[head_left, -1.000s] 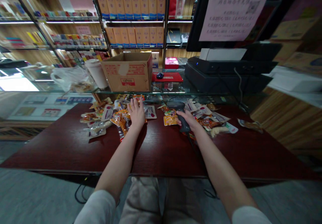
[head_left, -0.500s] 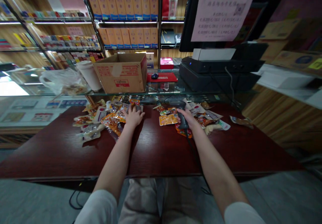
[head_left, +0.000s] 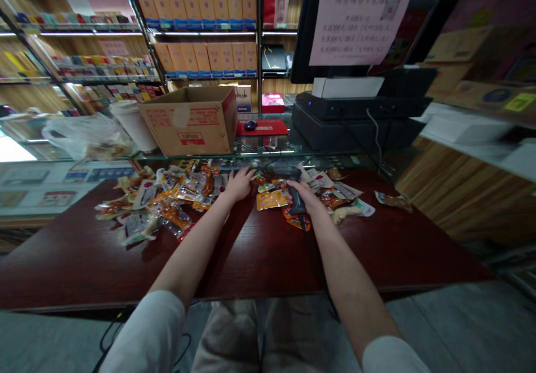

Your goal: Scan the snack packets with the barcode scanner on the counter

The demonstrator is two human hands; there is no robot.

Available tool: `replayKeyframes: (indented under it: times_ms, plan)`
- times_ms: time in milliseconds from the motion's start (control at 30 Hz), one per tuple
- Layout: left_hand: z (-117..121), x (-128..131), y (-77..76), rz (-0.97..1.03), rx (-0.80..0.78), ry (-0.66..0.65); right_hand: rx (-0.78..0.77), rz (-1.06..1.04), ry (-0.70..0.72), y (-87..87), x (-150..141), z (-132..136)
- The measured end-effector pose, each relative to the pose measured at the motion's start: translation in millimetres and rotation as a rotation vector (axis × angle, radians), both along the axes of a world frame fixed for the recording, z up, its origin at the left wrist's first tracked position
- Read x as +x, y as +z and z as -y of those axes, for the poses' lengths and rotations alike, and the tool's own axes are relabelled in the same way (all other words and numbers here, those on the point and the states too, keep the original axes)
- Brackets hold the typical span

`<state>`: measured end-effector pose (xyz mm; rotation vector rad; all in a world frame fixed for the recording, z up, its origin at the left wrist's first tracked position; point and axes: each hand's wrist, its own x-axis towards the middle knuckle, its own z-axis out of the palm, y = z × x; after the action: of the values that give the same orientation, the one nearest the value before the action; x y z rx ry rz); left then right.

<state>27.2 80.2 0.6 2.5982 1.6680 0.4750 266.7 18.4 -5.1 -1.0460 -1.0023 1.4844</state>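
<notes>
In the head view my right hand (head_left: 307, 195) is wrapped round the handle of a dark barcode scanner (head_left: 296, 199), whose cable runs down toward me. An orange snack packet (head_left: 272, 199) lies right beside its fingertips. My left hand (head_left: 239, 185) rests palm down at the back of the table, fingers stretched and apart; what lies beneath them is mostly hidden. Left of it spreads a heap of vacuum-packed snacks (head_left: 173, 212) in clear, orange and white wrappers. A second group of snack packets (head_left: 335, 191) lies right of the scanner, partly behind my right hand.
Behind the dark red table (head_left: 251, 256) runs a glass counter with a cardboard box (head_left: 188, 122), a white paper cup (head_left: 133, 127), a plastic bag (head_left: 84, 135) and a mouse (head_left: 250, 125). A monitor (head_left: 304, 38) stands at right. One packet (head_left: 393, 200) lies apart at right.
My left hand has moved right, from the left heap's edge toward the table's middle. The left heap looks more spread out. My right hand still holds the scanner; the view has shifted slightly.
</notes>
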Motion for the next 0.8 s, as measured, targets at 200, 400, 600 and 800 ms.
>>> replayKeyframes:
  times_ms: [200,400,600,800]
  plan:
    - [-24.0,22.6,-12.6,-0.022,-0.188,-0.118,-0.027,-0.001,-0.002,4.7,-2.0,3.5]
    - [-29.7,5.5,-21.1,0.146,-0.148,-0.017,-0.015,-0.025,0.000,7.1,-3.5,2.4]
    - [-15.9,-15.3,-13.3,0.889,-0.261,0.024,0.014,-0.021,0.088,6.5,-1.9,2.2]
    - [27.1,-40.4,-12.7,1.483,-0.649,-0.040,0.103,-0.098,0.147,19.1,-26.9,18.3]
